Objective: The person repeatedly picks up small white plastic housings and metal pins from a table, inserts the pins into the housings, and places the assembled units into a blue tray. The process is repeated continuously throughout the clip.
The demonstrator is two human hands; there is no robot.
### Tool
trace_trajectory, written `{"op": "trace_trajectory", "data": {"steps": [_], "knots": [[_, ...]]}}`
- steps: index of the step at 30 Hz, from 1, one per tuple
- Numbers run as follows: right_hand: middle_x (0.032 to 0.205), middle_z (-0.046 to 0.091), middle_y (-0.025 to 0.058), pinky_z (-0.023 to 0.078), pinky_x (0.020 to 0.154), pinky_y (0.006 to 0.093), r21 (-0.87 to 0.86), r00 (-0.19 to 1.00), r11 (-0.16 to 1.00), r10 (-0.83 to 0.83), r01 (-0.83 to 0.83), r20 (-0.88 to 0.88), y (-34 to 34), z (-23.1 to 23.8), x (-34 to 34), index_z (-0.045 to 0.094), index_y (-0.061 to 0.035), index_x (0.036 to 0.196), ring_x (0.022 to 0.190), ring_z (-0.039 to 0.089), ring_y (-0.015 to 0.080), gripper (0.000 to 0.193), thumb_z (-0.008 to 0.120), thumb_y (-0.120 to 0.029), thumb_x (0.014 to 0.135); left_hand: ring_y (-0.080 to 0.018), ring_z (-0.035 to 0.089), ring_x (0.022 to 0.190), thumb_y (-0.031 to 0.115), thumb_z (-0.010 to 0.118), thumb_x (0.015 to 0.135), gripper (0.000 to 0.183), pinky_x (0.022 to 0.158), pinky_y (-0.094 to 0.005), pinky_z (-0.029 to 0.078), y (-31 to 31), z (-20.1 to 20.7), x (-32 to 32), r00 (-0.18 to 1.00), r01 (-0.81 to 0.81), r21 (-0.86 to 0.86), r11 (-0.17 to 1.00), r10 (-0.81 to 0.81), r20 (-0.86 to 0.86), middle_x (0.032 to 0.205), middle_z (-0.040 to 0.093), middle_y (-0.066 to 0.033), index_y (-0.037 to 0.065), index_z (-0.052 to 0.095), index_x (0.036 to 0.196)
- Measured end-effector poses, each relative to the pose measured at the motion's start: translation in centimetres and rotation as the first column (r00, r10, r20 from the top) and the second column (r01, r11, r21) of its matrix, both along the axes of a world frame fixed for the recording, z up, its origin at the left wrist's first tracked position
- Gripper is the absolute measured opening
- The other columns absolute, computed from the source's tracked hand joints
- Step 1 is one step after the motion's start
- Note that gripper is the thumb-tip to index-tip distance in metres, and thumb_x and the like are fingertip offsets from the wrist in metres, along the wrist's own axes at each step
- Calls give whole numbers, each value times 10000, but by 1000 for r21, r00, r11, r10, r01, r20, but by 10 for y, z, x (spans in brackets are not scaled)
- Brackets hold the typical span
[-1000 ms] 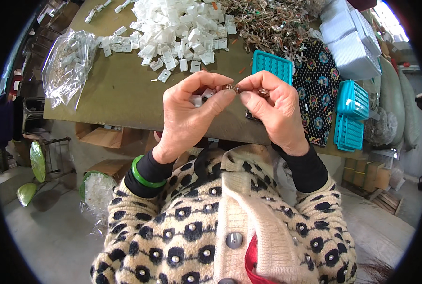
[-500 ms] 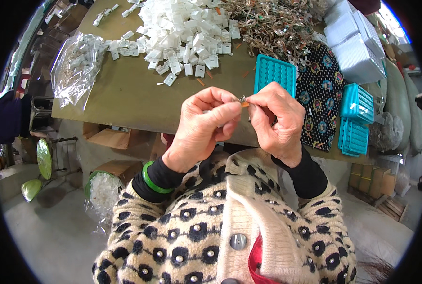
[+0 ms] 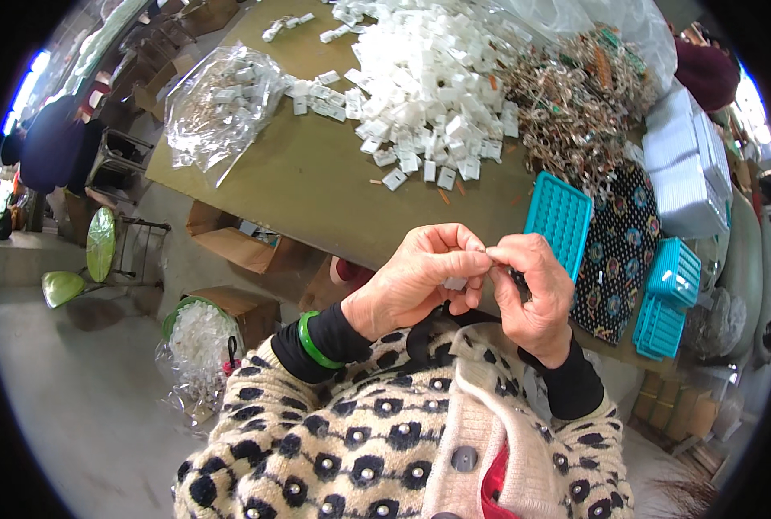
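My left hand [image 3: 429,275] and my right hand [image 3: 534,290] meet in front of my chest, near the table's front edge. A small white card [image 3: 456,283] shows under my left thumb, held among the curled fingers. The fingertips of both hands pinch together at one spot; whatever small thing is between them is too hidden to make out. Closest to my right hand on the table lies a teal ridged tray [image 3: 560,227]. Beyond my hands is a big heap of small white cards [image 3: 437,82], with loose ones at its near edge.
Right of the cards lies a tangled pile of brownish and clear small pieces [image 3: 567,112]. A dark patterned cloth [image 3: 619,259], stacked white trays [image 3: 684,164] and more teal trays [image 3: 662,294] line the right side. A clear plastic bag [image 3: 221,108] rests at the left table corner.
The view has shifted, so the table and my hands sit lower and further right. My fingertips still meet; the orange-brown bit seen between them earlier is out of sight, and a white card shows.
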State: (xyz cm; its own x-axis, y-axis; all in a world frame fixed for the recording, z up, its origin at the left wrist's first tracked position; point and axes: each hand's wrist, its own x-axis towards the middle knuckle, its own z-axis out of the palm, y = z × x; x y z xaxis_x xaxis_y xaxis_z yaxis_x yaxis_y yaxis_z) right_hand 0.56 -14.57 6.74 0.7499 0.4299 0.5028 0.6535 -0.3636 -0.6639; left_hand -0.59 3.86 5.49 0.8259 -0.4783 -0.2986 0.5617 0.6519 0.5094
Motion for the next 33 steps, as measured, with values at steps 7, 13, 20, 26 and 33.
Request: {"op": "trace_trajectory", "data": {"steps": [7,13,20,26,33], "knots": [[890,618,47,466,626,224,376,852,921,112,104,-511,5,-6,-1,603,11,922,707,580,98,90,668,40,866,-35,504,585,114,671,901,187,511,-181,400,72,-20,53,695,-718,613,329,299,654,768,636,18,-4,686,1046],[921,589,31,463,633,197,380,745,921,194,86,-639,6,-10,-6,596,19,956,731,566,61,67,635,30,903,-383,636,988,78,558,852,286,847,-479,501,152,-50,145,743,-588,495,-640,-185,644,1094,634,-195,11,635,1119],[892,580,19,455,629,202,335,740,942,199,37,-642,10,-13,-7,596,14,944,718,547,55,62,620,50,898,-350,627,987,96,568,824,198,851,-435,493,130,-52,138,682,-731,620,-284,-267,681,1009,669,-143,65,701,968],[877,591,46,467,671,253,217,825,976,103,24,-556,4,-13,-1,601,-6,926,762,570,122,58,642,5,887,-53,563,633,37,646,866,150,561,-201,442,113,-35,111,691,-722,615,317,279,667,864,691,-34,-18,708,991],[1032,606,71,489,771,253,304,868,952,120,38,-482,20,-3,12,550,-19,1020,868,598,120,81,575,-1,946,-113,543,611,14,612,924,170,477,-217,392,106,-12,87,758,-647,126,752,617,213,1017,678,-140,-18,619,1090]]}}
